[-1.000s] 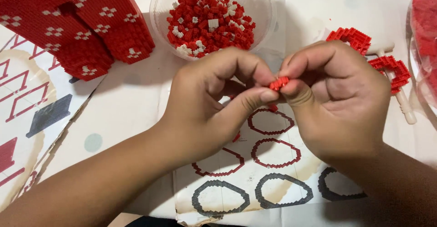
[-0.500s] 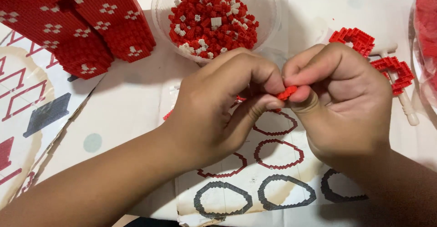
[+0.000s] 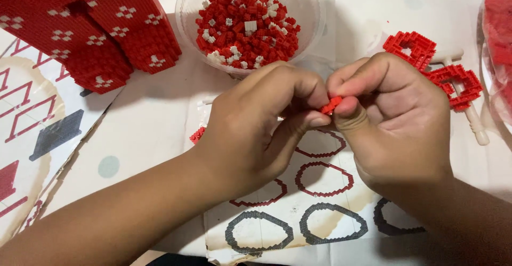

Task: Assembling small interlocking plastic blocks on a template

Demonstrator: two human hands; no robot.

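My left hand (image 3: pixel 261 127) and my right hand (image 3: pixel 397 119) meet at their fingertips over the table's middle. Between them they pinch a tiny cluster of red micro bricks (image 3: pixel 331 105); both thumbs and forefingers press on it. Below the hands lies an instruction sheet (image 3: pixel 320 212) printed with red and grey ring outlines. A clear plastic bowl (image 3: pixel 189 4) of red and white micro bricks stands just beyond the hands. Another small red piece (image 3: pixel 197 135) peeks out left of my left hand.
A large red block model with white flower patterns (image 3: pixel 90 28) stands at the far left. Two red ring-shaped builds (image 3: pixel 434 63) lie on a white tool (image 3: pixel 474 122) at the right. A second container of red bricks (image 3: pixel 498 36) sits at the right edge. More printed sheets (image 3: pixel 32 122) lie left.
Both hands drifted slightly to the right and upward together, still working the small red piece between the fingertips. Nothing was picked up or put down.
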